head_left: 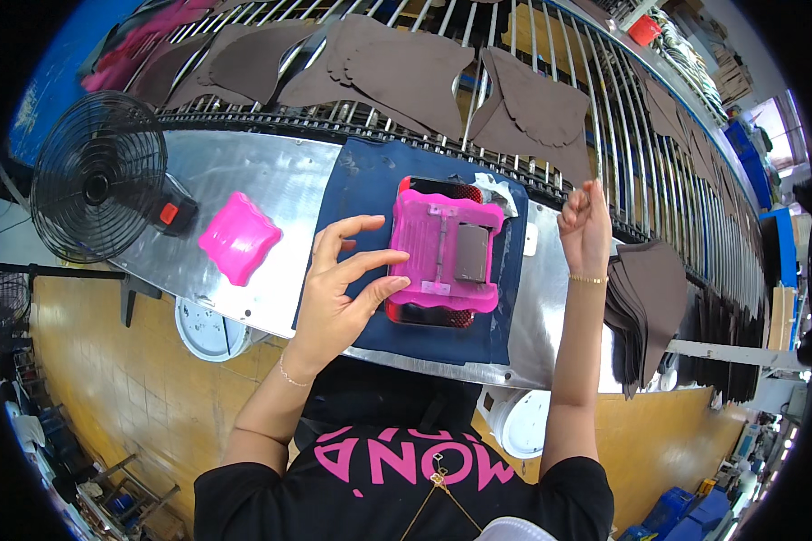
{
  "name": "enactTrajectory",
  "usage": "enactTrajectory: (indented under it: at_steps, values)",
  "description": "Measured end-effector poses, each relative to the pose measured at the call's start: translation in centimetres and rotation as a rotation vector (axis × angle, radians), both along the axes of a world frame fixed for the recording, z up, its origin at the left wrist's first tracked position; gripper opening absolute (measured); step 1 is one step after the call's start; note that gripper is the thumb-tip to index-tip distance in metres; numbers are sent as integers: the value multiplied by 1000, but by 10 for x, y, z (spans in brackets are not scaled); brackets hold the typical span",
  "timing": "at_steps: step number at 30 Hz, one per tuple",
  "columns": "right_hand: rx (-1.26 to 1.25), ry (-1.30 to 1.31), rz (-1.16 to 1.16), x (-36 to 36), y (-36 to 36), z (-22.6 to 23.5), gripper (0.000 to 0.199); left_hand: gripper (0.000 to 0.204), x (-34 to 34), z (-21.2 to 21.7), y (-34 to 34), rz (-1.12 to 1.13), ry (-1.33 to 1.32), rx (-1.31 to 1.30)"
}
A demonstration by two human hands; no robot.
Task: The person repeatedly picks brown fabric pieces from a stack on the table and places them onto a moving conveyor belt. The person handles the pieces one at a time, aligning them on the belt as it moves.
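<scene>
On the metal table (271,194) at frame centre lies the pink frame (445,255) — our left hand (343,279), fingers spread, touches its left edge; our right hand (586,225), loosely curled and holding nothing, is further right.

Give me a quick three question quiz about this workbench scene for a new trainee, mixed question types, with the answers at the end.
1. True or false: the left hand touches the pink frame on the dark blue mat.
2. Multiple choice: what stands at the bench's left end? A) a black fan B) a red bucket C) a sewing machine
3. Fill in: the right hand is raised beside a stack of dark brown ____ pieces.

Key: 1 true, its fingertips rest on the frame's left edge. 2 A, the black fan. 3 cut; the same shapes lie on the roller rack behind.
</scene>
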State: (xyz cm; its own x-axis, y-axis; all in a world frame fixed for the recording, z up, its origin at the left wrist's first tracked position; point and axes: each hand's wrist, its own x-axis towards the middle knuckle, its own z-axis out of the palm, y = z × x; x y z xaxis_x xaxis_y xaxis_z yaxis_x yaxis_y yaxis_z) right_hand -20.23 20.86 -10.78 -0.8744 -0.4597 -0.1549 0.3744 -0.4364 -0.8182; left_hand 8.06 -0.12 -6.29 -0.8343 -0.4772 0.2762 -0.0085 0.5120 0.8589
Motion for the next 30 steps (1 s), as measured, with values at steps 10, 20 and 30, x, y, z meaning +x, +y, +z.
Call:
enactTrajectory:
  at_steps: [10, 20, 30]
  values:
    - [33, 95, -113, 64, 42, 3, 21, 11, -3, 17, 4, -15, -103, -91]
    - [407, 408, -302, 83, 99, 31, 15, 11, 10, 7, -17, 126, -103, -127]
    - [2063, 497, -652, 53, 273, 4, 53, 8, 24, -29, -44, 203, -166, -186]
